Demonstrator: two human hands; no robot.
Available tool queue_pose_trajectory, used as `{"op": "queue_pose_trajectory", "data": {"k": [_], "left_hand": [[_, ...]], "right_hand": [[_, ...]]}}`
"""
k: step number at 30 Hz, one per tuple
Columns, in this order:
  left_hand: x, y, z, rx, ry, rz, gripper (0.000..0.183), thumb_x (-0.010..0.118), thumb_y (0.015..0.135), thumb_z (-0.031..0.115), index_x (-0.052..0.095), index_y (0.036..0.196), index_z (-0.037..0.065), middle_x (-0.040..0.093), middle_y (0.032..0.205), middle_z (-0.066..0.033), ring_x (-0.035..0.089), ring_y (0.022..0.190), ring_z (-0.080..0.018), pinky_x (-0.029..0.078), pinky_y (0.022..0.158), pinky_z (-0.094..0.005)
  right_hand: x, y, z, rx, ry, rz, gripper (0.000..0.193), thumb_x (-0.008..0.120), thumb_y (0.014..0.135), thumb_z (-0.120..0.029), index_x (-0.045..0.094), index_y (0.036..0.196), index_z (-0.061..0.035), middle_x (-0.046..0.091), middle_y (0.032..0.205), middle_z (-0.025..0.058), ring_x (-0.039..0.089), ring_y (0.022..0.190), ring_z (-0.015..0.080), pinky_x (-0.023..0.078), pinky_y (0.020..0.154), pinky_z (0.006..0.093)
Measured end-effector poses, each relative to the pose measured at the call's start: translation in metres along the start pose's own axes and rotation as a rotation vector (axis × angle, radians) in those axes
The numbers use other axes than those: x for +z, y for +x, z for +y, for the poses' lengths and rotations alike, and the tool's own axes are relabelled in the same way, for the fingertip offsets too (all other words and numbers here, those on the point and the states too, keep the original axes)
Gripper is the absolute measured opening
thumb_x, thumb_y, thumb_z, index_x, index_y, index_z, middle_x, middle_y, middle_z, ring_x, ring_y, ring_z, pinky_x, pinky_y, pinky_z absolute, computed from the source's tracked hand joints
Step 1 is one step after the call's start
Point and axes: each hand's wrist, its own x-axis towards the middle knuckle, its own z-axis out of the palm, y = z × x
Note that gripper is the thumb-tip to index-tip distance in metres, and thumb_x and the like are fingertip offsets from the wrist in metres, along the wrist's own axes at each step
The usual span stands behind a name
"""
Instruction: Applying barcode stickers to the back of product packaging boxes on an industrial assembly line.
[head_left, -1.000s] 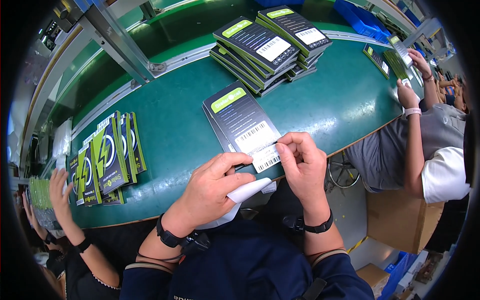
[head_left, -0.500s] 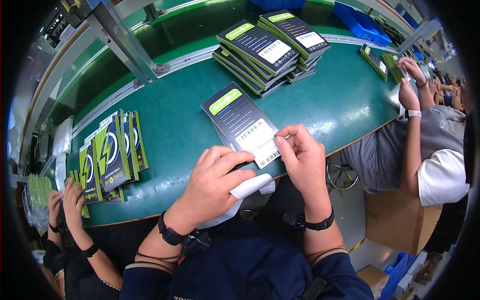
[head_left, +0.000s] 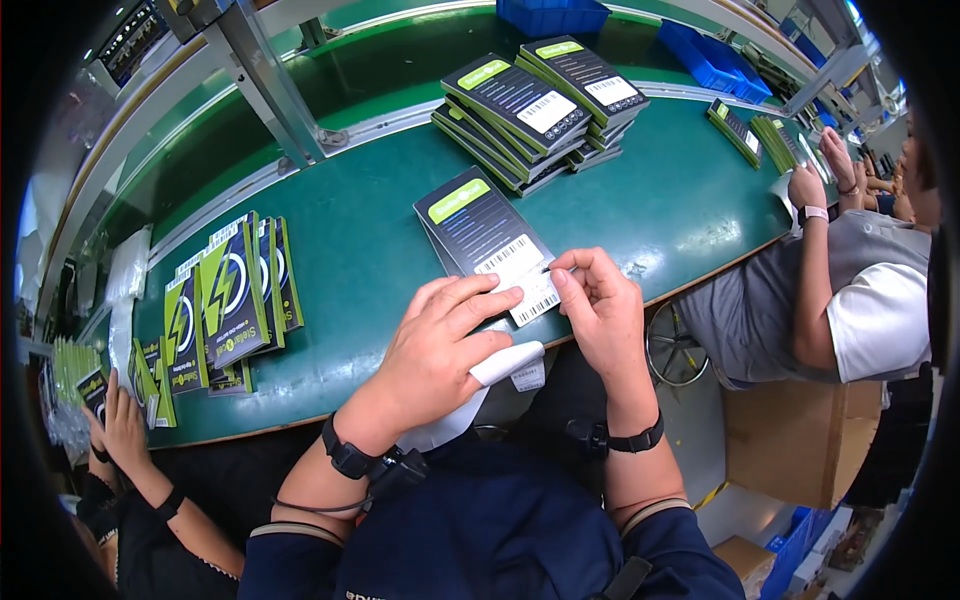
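A dark box [head_left: 480,222] with a lime-green band lies tilted near the front edge of the green table, on top of another flat piece that peeks out at its left. Across its near end is a white barcode label [head_left: 537,305]. My left hand [head_left: 440,335] rests its fingertips on the label. A curled strip of white label paper [head_left: 508,362] is tucked in that hand and hangs below it. At the label's right edge, my right hand [head_left: 598,305] pinches with thumb and forefinger; the exact contact is partly hidden by the fingers.
Stacks of similar dark boxes [head_left: 525,115] stand beyond the work. More boxes [head_left: 235,290] lean together at left. Co-workers' hands [head_left: 122,425] are busy at the left and right [head_left: 815,180]. Blue bins [head_left: 712,62] sit behind the table; a cardboard carton [head_left: 790,440] stands at lower right.
My left fingertips have slid right, farther over the label. My right hand keeps its pinch at the label's edge. The co-worker at left now has a box in hand.
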Motion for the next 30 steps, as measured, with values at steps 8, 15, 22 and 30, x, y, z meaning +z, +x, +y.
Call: {"op": "queue_pose_trajectory", "data": {"k": [8, 15, 22, 30], "left_hand": [[0.0016, -0.0018, 0.0001, 0.005, -0.016, 0.02, 0.018, 0.081, 0.074, 0.015, 0.073, 0.089, 0.009, 0.068, 0.125, -0.0049, 0.058, 0.125, -0.0285, 0.045, 0.102, -0.0463], [0.0023, -0.0035, -0.0001, 0.008, -0.026, 0.022, 0.018, 0.079, 0.071, 0.011, 0.073, 0.088, 0.009, 0.068, 0.126, -0.0048, 0.057, 0.126, -0.0283, 0.044, 0.101, -0.0463], [0.0023, -0.0035, 0.0005, 0.004, -0.045, 0.029, 0.019, 0.08, 0.07, 0.011, 0.073, 0.088, 0.01, 0.067, 0.126, -0.0042, 0.057, 0.126, -0.0278, 0.044, 0.102, -0.0464], [0.0027, -0.0053, -0.0012, 0.006, -0.033, 0.023, 0.018, 0.08, 0.071, 0.013, 0.074, 0.088, 0.011, 0.068, 0.126, -0.0035, 0.057, 0.127, -0.0276, 0.044, 0.102, -0.0458]], "right_hand": [[-0.0016, -0.0084, 0.0087, -0.047, 0.158, -0.003, 0.006, 0.068, 0.094, -0.004, 0.067, 0.098, -0.0007, 0.062, 0.068, 0.0007, 0.056, 0.06, 0.0052, 0.045, 0.056, 0.0229], [0.0016, -0.0076, 0.0071, -0.024, 0.156, 0.038, 0.006, 0.067, 0.096, -0.006, 0.066, 0.099, -0.001, 0.061, 0.067, -0.0003, 0.054, 0.059, 0.0042, 0.044, 0.055, 0.0227], [0.0037, -0.0043, 0.0061, 0.012, 0.054, 0.069, 0.006, 0.069, 0.095, -0.007, 0.066, 0.097, -0.0021, 0.056, 0.06, -0.0017, 0.048, 0.054, 0.0029, 0.04, 0.052, 0.0229], [0.0071, -0.0051, 0.0038, -0.015, -0.015, 0.098, 0.005, 0.071, 0.092, -0.006, 0.067, 0.095, -0.0031, 0.056, 0.059, -0.0001, 0.05, 0.052, 0.0042, 0.041, 0.05, 0.0245]]}}
